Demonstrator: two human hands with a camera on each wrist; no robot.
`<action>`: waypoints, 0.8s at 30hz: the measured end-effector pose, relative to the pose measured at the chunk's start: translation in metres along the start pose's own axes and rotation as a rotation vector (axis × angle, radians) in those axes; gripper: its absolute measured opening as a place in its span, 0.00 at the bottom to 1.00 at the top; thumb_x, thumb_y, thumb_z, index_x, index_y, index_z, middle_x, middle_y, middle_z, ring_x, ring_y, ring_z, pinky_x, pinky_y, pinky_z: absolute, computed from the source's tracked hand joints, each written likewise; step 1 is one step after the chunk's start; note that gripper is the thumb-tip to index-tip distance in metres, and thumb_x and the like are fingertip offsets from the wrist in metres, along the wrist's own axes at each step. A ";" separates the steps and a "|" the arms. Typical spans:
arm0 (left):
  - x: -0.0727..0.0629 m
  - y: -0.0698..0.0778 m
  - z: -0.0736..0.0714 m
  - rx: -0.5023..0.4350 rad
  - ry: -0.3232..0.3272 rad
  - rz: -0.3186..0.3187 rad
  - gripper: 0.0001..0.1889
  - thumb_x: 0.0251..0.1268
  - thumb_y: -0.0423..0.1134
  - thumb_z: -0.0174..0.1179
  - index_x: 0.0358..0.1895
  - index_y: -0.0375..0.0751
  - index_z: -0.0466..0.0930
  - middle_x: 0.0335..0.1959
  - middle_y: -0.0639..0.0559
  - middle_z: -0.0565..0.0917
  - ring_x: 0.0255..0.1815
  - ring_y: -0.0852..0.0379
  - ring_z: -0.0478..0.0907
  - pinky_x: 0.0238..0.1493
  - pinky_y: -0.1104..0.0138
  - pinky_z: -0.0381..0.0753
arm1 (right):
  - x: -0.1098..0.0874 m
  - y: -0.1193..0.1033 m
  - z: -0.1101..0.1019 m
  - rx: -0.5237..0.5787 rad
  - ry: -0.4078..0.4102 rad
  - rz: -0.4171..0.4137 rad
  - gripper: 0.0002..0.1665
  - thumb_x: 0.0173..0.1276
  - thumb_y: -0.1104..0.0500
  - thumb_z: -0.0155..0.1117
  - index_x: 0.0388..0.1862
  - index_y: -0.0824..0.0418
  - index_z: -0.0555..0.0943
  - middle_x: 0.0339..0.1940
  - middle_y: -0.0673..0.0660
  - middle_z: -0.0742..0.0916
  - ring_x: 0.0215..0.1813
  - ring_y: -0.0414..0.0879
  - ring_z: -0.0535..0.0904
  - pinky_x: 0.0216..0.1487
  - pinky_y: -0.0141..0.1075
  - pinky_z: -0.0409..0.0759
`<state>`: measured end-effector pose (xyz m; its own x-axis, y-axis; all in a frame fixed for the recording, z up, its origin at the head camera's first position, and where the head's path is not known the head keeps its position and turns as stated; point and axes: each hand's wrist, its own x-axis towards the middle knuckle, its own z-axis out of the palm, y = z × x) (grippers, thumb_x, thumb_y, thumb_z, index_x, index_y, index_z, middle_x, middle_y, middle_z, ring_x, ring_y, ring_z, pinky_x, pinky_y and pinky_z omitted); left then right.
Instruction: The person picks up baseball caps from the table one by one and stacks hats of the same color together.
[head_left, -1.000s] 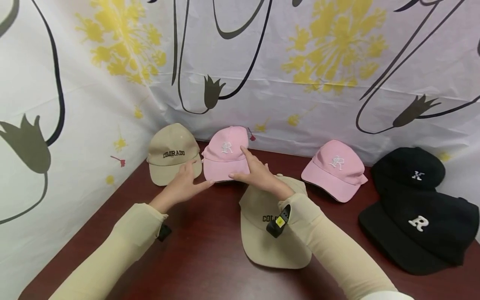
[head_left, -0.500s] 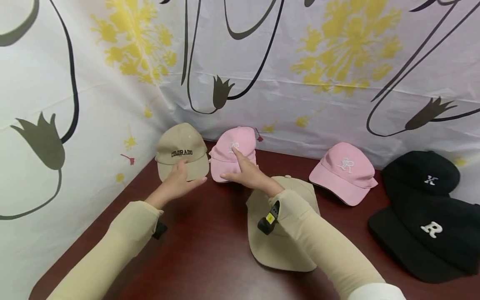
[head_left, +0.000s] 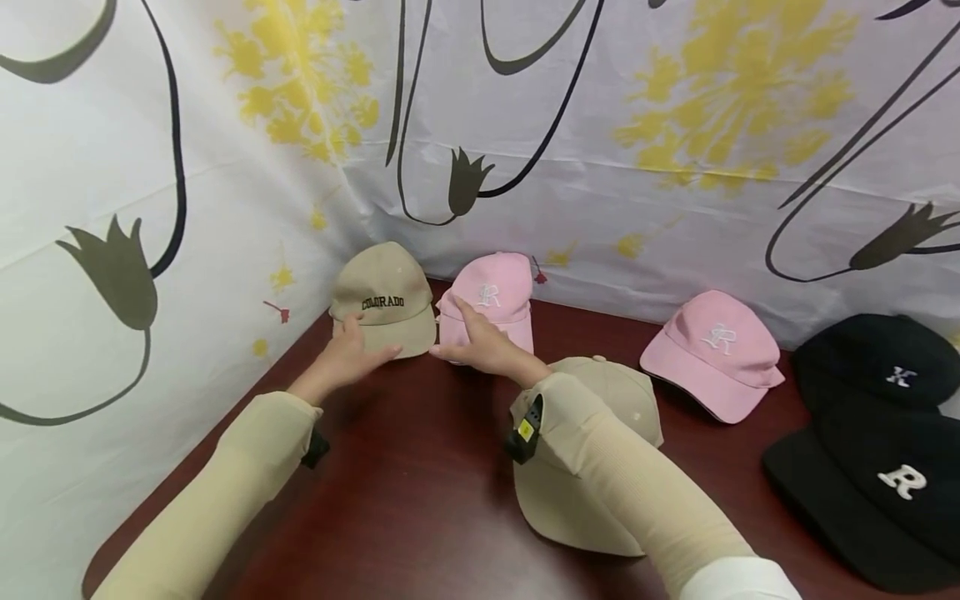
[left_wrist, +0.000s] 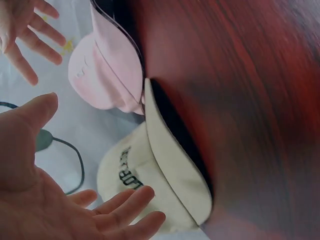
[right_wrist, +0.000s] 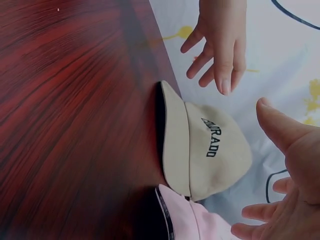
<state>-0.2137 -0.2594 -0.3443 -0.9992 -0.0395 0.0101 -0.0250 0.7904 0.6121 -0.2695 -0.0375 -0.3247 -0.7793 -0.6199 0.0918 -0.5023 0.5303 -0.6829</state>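
Observation:
In the head view my left hand [head_left: 341, 358], fingers spread, overlaps the lower left of a beige cap [head_left: 384, 275] lettered COLORADO in the back corner. The left wrist view shows its palm upturned, with nothing in it. My right hand [head_left: 491, 346] is extended over the brim of a pink cap [head_left: 498, 279] with a white R, also holding nothing. Its thumb points toward the left hand. Under my right forearm lies a second beige cap [head_left: 562, 508], its front partly hidden by the sleeve. In the right wrist view the COLORADO cap [right_wrist: 220, 160] sits beside the pink one [right_wrist: 182, 210].
Another pink cap [head_left: 716, 350] rests further right on the dark red table [head_left: 390, 500]. Two black caps, one with a K [head_left: 877, 354] and one with an R [head_left: 862, 492], overlap at the right edge. A white patterned cloth [head_left: 585, 192] hangs behind and along the left.
The head view has turned left, so the caps appear further right. Against the caps, both hands have shifted left, the right one now overlapping more of the pink cap. No cap has moved.

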 end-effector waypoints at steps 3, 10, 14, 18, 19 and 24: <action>0.005 -0.007 -0.001 -0.014 -0.008 -0.021 0.45 0.61 0.54 0.55 0.66 0.25 0.41 0.62 0.21 0.48 0.58 0.28 0.58 0.55 0.44 0.60 | 0.006 0.001 0.003 -0.014 -0.015 -0.012 0.55 0.58 0.50 0.65 0.72 0.67 0.44 0.72 0.63 0.54 0.71 0.52 0.50 0.67 0.44 0.51; 0.017 -0.014 -0.003 -0.028 -0.019 -0.061 0.47 0.61 0.55 0.54 0.68 0.27 0.37 0.62 0.22 0.48 0.59 0.28 0.56 0.55 0.43 0.60 | 0.022 0.001 0.010 -0.036 -0.045 0.002 0.53 0.60 0.49 0.64 0.72 0.67 0.45 0.71 0.64 0.56 0.71 0.53 0.49 0.67 0.45 0.51; 0.023 -0.019 -0.005 -0.026 -0.023 -0.081 0.48 0.61 0.54 0.54 0.68 0.27 0.34 0.63 0.23 0.46 0.61 0.29 0.54 0.55 0.43 0.60 | 0.035 -0.001 0.017 0.068 -0.033 -0.047 0.51 0.59 0.54 0.66 0.71 0.68 0.47 0.67 0.65 0.64 0.68 0.53 0.58 0.65 0.43 0.55; 0.029 -0.028 -0.008 -0.019 -0.015 -0.093 0.49 0.61 0.53 0.55 0.68 0.25 0.32 0.63 0.21 0.44 0.60 0.27 0.53 0.56 0.42 0.59 | 0.048 -0.004 0.028 0.163 -0.032 -0.043 0.51 0.58 0.58 0.67 0.71 0.68 0.47 0.68 0.68 0.62 0.68 0.54 0.56 0.66 0.42 0.54; 0.031 -0.030 -0.008 -0.017 -0.013 -0.103 0.49 0.61 0.53 0.55 0.68 0.25 0.32 0.63 0.20 0.44 0.60 0.26 0.53 0.56 0.42 0.59 | 0.051 -0.004 0.031 0.166 -0.036 -0.022 0.52 0.58 0.57 0.67 0.72 0.67 0.46 0.68 0.68 0.61 0.69 0.54 0.54 0.66 0.42 0.53; 0.039 -0.044 -0.013 -0.016 -0.005 -0.157 0.50 0.59 0.52 0.56 0.67 0.24 0.33 0.61 0.19 0.45 0.59 0.25 0.51 0.57 0.41 0.56 | 0.066 -0.005 0.045 0.154 -0.040 0.074 0.55 0.58 0.53 0.67 0.73 0.64 0.44 0.70 0.67 0.56 0.70 0.55 0.50 0.66 0.43 0.52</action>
<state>-0.2508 -0.3040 -0.3604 -0.9832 -0.1586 -0.0906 -0.1804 0.7647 0.6186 -0.3011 -0.1074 -0.3480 -0.7952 -0.6062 0.0102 -0.3780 0.4826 -0.7901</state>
